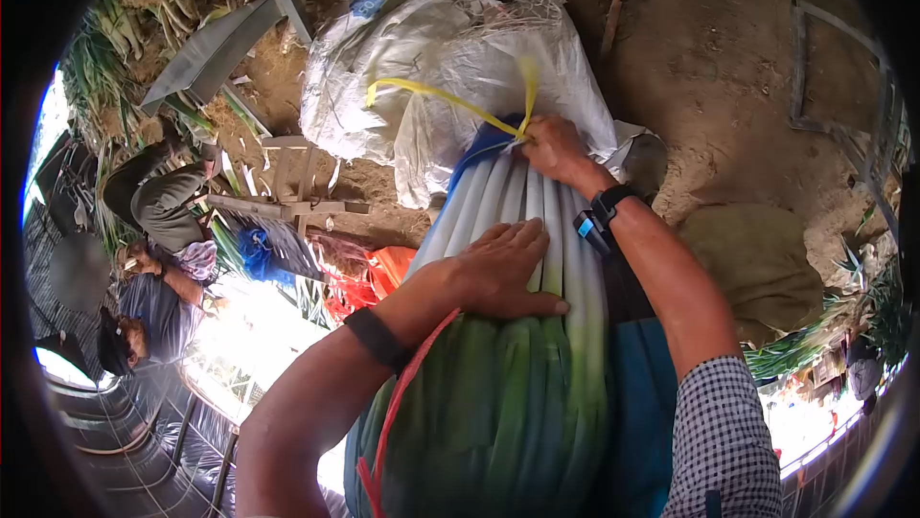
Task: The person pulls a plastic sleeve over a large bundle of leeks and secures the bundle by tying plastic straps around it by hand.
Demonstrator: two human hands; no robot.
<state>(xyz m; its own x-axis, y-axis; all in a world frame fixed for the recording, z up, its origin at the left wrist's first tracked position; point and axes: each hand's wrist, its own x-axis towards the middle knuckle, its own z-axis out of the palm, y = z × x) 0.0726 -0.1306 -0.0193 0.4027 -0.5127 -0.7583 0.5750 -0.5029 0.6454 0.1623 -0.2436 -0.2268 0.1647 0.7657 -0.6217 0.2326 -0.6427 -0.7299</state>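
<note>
A big bundle of leeks (498, 365) lies in front of me, white stalks toward the far end and green leaves toward my body. My left hand (503, 269) rests flat across the stalks, fingers stretched out. At the far end of the bundle, my right hand (556, 146) is closed on a yellow tie (450, 99) by the stalk ends. One length of the tie trails left, and a blurred end stands up. Blue sheeting (479, 149) shows under the stalk ends. A red strap (407, 374) runs along the bundle's left side, near my left wrist.
White woven sacks (450, 48) lie beyond the bundle. A wooden stand (297, 202) and grey metal sheet (216, 53) are left, near loose leeks (105, 29). Another person (163, 259) sits far left. An olive-brown cloth (752, 264) and metal frame (843, 77) are right.
</note>
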